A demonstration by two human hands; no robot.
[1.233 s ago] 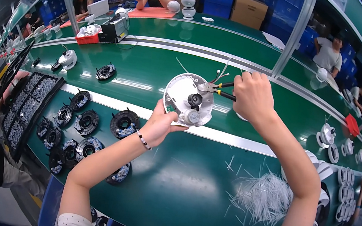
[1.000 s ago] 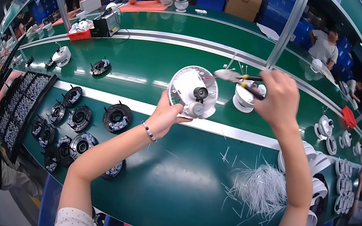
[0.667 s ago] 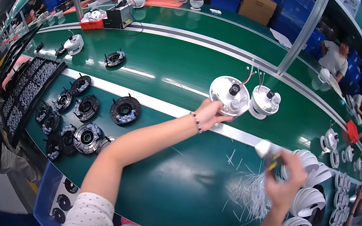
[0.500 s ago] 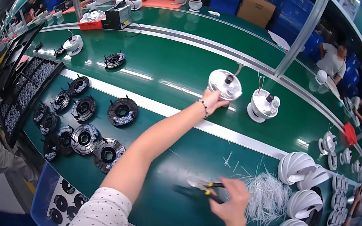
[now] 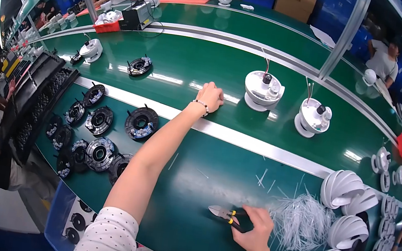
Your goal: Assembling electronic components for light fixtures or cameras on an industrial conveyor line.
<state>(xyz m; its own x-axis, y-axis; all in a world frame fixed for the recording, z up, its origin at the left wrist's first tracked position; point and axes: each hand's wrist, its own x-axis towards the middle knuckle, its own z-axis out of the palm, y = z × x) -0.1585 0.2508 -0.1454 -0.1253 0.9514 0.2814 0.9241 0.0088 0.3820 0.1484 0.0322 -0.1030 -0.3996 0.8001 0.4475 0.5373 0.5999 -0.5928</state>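
Note:
My right hand (image 5: 254,230) is closed round a pair of diagonal cutters (image 5: 222,212) with black and yellow handles, just above the table and left of a pile of clear plastic strips (image 5: 302,224). My left arm reaches far forward; my left hand (image 5: 210,97) is over the near edge of the green conveyor belt. Its fingers are loosely curled, and I see nothing in them. Right of it, apart, stands a round white lamp housing (image 5: 262,91) with a black post and upright wires. A second white lamp housing (image 5: 312,117) stands farther right.
Several black ring-shaped parts with wiring (image 5: 100,153) lie on the table left of my arm. White curved rings (image 5: 342,189) are stacked at the right. A dark tray (image 5: 41,111) is at the far left. Co-workers sit beyond the belt, near a red bin (image 5: 107,27).
My left hand has left the white lamp housing and moved left across the belt edge. The cutters stay in my right hand. The whole view has shifted slightly.

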